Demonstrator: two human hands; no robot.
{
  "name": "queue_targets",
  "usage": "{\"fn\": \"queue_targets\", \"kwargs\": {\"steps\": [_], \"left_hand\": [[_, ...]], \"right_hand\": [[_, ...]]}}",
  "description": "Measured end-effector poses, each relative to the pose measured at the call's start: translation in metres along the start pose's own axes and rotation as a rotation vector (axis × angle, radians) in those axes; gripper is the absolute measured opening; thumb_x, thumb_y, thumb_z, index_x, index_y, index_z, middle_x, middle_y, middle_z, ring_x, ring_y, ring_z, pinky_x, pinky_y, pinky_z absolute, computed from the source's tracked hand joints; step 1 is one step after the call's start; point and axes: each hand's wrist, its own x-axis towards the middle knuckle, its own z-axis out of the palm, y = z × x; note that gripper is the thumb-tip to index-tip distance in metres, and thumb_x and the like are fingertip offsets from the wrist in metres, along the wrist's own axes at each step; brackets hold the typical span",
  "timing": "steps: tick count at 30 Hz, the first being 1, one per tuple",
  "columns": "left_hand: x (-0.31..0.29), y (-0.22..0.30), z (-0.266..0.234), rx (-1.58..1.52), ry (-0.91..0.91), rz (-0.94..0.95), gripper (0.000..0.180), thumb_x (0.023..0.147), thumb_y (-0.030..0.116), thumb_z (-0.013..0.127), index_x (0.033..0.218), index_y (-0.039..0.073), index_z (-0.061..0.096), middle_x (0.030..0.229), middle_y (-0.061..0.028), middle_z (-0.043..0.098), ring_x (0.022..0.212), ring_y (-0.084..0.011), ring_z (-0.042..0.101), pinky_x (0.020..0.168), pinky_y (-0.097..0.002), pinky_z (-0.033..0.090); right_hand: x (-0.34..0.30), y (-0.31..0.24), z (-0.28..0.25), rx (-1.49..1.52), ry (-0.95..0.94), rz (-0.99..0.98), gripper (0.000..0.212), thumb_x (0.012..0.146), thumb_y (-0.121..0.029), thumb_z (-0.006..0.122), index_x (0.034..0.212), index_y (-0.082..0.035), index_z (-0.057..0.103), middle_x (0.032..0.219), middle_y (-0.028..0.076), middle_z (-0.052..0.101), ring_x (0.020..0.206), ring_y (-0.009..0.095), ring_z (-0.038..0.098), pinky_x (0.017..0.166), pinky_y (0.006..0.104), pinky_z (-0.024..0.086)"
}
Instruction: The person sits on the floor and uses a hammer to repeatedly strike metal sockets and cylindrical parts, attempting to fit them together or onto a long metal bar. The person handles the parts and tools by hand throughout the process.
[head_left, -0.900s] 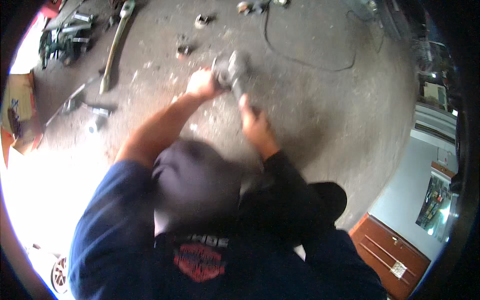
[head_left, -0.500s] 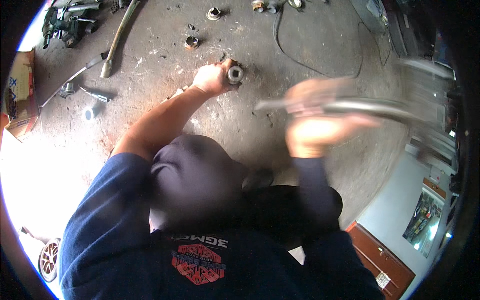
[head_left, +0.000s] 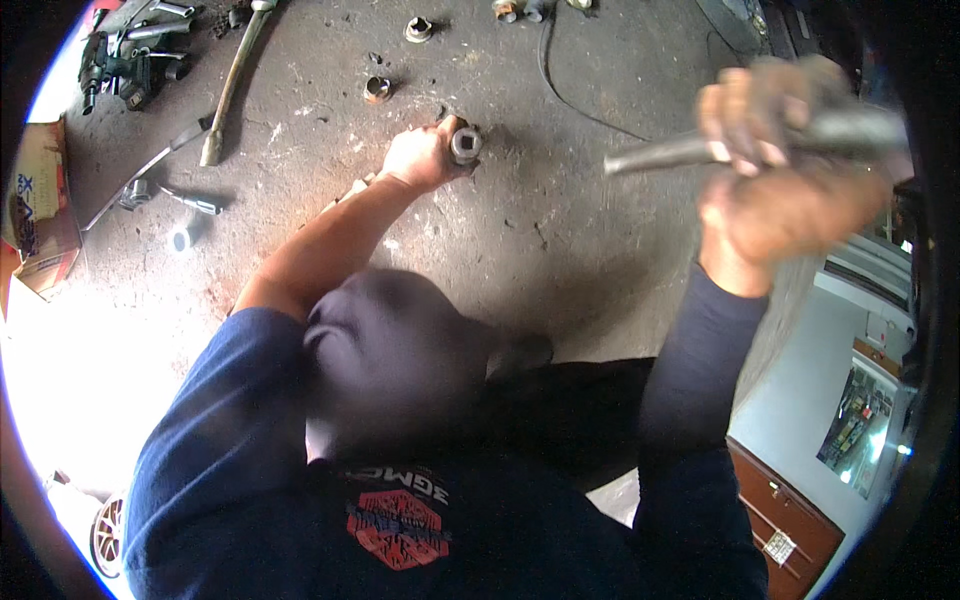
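The left hand [head_left: 418,158] has its fingers curled against the left side of a grey, round metal socket [head_left: 466,157], whose square hole faces up past the fingertips, just above the grey concrete floor [head_left: 570,250]; its underside is hidden. Raised well apart to the right, the right hand [head_left: 780,195], blurred, has its fingers wrapped around a long, grey, metallic bar-like tool [head_left: 660,156], its narrow end jutting out leftward.
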Motion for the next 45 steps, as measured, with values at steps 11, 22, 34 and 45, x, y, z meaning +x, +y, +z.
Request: {"fn": "queue_targets", "kwargs": {"steps": [11, 22, 34, 45], "left_hand": [[-0.007, 0.007, 0.000, 0.021, 0.128, -0.016, 0.073, 0.079, 0.053, 0.093, 0.132, 0.014, 0.061, 0.113, -0.0222, 0.079, 0.106, -0.0420, 0.078, 0.094, -0.0531, 0.062], [-0.003, -0.034, -0.015, -0.932, 0.378, -0.271, 0.048, 0.094, 0.038, 0.090, 0.125, 0.004, 0.073, 0.118, -0.0081, 0.079, 0.109, -0.0187, 0.073, 0.100, -0.0349, 0.056], [0.006, -0.043, -0.013, -1.410, 0.450, -0.337, 0.050, 0.094, 0.044, 0.089, 0.119, 0.003, 0.074, 0.112, -0.0048, 0.078, 0.104, -0.0185, 0.074, 0.097, -0.0347, 0.058], [-0.010, -0.006, -0.004, -0.146, 0.225, 0.130, 0.077, 0.079, 0.055, 0.096, 0.132, 0.010, 0.063, 0.117, -0.0166, 0.079, 0.113, -0.0343, 0.077, 0.099, -0.0440, 0.060]], "right_hand": [[-0.231, 0.231, 0.002, -0.928, 0.471, 0.732, 0.078, 0.114, -0.063, 0.045, 0.078, 0.003, 0.062, 0.064, 0.014, 0.050, 0.061, 0.024, 0.049, 0.061, 0.0490, 0.042], [-0.264, 0.262, -0.054, -0.719, 0.628, 1.455, 0.080, 0.102, -0.087, 0.042, 0.072, -0.013, 0.050, 0.063, -0.001, 0.046, 0.050, 0.014, 0.046, 0.050, 0.0374, 0.046], [-0.282, 0.275, -0.051, -0.595, 0.616, 1.390, 0.087, 0.099, -0.091, 0.040, 0.074, -0.009, 0.053, 0.062, 0.003, 0.050, 0.051, 0.019, 0.053, 0.049, 0.0387, 0.048], [-0.287, 0.278, -0.055, -0.618, 0.593, 1.395, 0.083, 0.097, -0.093, 0.043, 0.076, -0.013, 0.050, 0.065, 0.000, 0.049, 0.055, 0.014, 0.050, 0.049, 0.0352, 0.047]]}}
